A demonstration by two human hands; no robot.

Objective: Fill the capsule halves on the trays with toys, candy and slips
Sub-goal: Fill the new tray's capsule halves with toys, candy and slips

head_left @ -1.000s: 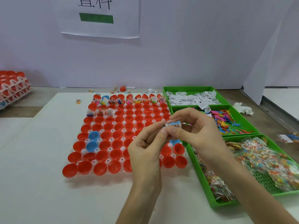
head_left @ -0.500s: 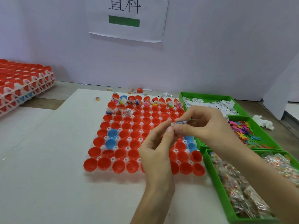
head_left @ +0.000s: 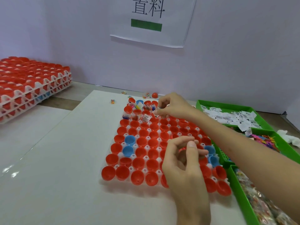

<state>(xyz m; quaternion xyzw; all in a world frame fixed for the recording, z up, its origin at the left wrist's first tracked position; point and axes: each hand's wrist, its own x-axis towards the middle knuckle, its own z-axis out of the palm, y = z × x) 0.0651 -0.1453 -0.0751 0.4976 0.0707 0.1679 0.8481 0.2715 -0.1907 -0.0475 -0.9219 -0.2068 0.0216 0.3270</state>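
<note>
My right hand (head_left: pixel 172 108) pinches a small slip (head_left: pixel 155 112) over the capsule tray (head_left: pixel 120 154), upper centre, near the filled halves (head_left: pixel 144 118). My left hand (head_left: pixel 183 159) hovers loosely curled, apparently empty. At right: slip bin (head_left: pixel 227 106), toy bin (head_left: pixel 284 145), candy bin (head_left: pixel 241 194).

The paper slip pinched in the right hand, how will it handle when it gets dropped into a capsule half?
The slip looks thin and small, so it is probably very light and floppy; a fingertip pinch by the right hand seems enough. It will likely stick up above the rim, as a placed slip does in its capsule half.
</note>
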